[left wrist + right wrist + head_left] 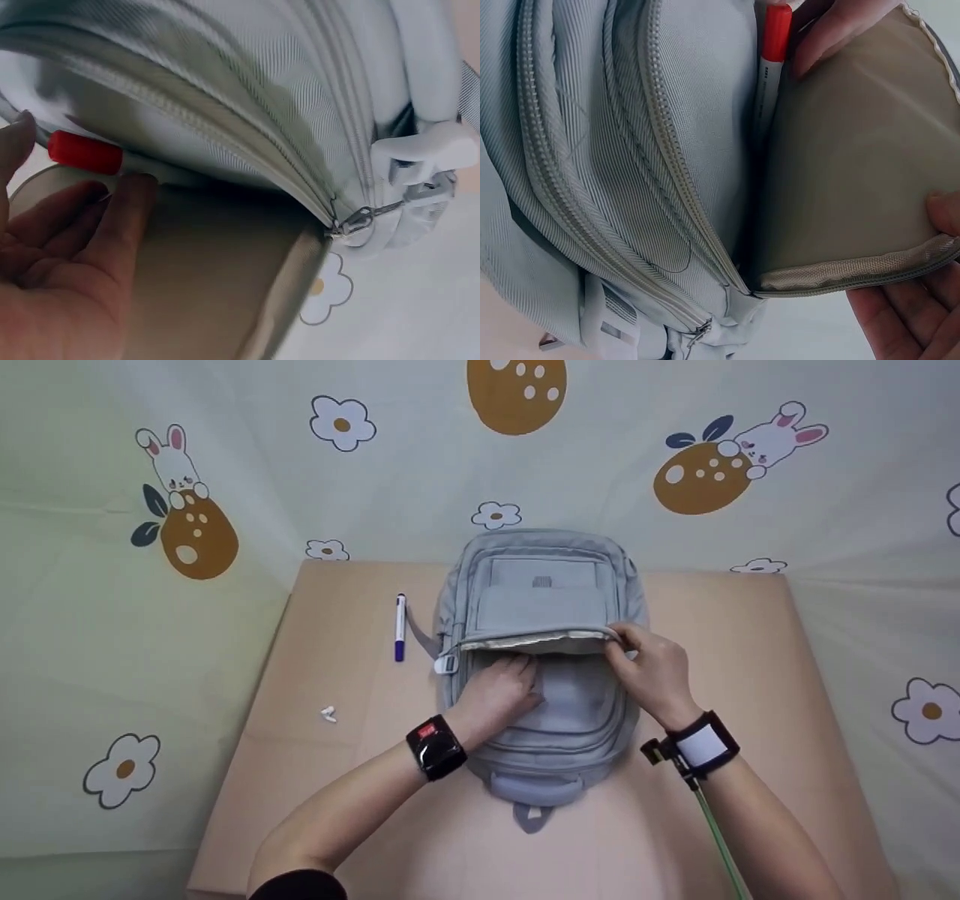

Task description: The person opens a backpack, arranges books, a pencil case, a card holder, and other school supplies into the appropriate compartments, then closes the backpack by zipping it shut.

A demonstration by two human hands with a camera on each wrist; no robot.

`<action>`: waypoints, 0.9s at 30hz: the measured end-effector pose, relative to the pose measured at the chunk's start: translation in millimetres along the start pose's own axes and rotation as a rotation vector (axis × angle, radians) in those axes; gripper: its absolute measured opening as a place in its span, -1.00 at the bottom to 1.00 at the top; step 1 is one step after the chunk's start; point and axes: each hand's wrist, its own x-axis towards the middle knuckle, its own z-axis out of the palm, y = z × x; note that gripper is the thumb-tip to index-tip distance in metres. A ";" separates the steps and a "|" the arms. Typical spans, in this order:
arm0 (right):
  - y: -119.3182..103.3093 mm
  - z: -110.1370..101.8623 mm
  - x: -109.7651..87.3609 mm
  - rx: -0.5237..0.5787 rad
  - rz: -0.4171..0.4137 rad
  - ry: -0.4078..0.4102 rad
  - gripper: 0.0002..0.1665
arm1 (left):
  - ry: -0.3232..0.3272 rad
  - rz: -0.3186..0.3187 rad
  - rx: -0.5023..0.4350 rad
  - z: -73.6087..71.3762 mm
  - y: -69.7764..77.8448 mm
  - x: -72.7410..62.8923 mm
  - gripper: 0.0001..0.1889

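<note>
A light grey-blue backpack (547, 607) lies on the table with its front pocket unzipped. My right hand (660, 671) pinches the edge of the pocket flap (855, 270) and holds it away from the bag, thumb on the lining and fingers on the outer side. My left hand (502, 690) reaches into the pocket opening, its fingers loosely bent. Inside the pocket is a white marker with a red cap (772, 60). In the left wrist view, the left fingertips are right beside the red cap (85, 152), with the thumb apart; the marker's lower end is hidden in the pocket.
A white marker with a blue cap (400, 628) lies left of the backpack on the table (322, 645). Small white earbuds (328, 714) lie nearer the left edge. A strap with a white buckle (446, 664) is on the bag's left side. Printed cloth (405, 480) hangs behind.
</note>
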 end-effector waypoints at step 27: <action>-2.2 0.7 -0.5 0.004 0.025 -0.012 -0.85 | -0.148 -0.792 -0.147 9.9 -188.1 -37.6 -0.69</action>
